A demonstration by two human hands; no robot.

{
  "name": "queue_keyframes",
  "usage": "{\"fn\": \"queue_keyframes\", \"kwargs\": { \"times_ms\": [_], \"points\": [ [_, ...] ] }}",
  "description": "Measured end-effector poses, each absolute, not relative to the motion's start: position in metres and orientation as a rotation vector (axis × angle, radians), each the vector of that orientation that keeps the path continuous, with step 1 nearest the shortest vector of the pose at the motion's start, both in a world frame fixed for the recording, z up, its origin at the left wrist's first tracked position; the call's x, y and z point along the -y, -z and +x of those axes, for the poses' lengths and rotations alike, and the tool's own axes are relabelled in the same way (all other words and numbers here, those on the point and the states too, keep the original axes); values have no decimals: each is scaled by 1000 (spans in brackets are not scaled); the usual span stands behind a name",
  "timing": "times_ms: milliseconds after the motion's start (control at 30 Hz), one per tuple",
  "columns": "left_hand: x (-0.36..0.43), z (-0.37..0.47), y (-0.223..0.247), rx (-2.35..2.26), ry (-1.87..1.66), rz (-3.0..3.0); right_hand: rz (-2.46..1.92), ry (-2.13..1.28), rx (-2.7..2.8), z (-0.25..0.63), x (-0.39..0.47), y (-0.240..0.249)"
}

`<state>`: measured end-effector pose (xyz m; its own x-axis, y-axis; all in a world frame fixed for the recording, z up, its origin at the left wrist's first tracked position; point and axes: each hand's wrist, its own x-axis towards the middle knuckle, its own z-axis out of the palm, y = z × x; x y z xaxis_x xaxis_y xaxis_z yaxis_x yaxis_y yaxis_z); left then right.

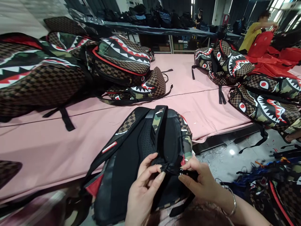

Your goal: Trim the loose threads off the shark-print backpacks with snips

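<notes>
A backpack (124, 169) with a black padded back and brown check and camouflage trim lies back side up at the table's front edge, close to my body. One shoulder strap (160, 131) runs down its middle towards my hands. Thumb and fingers of my left hand (145, 185) pinch the black webbing (172, 169) at the strap's lower part. Opposite it, my right hand (199, 179) is closed on the same webbing, with small light spots beside the fingertips. Whether a buckle sits between the hands I cannot make out.
Similar shark-mouth backpacks are piled on the pink-covered table (183, 110), at left (42, 84) and right (263, 103). Red bags (261, 47) lie beyond, near a person in yellow (249, 36). More bags (277, 194) are low at right, beside the floor (218, 157).
</notes>
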<state>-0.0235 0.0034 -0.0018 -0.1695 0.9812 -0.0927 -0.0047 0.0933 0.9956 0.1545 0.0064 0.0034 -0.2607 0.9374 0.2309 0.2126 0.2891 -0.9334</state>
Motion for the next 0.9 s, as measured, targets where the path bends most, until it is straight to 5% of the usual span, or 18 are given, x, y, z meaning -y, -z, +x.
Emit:
{"fn": "queue_keyframes", "kwargs": {
  "times_ms": [500, 900],
  "points": [
    [-3, -23, -1, -1368, -1249, 1049, -1026, -742, 1856, 147, -3, 5],
    [-8, -27, -13, -1412, -1163, 1080, -1044, -1085, 1622, 148, -12, 10]
  ]
}}
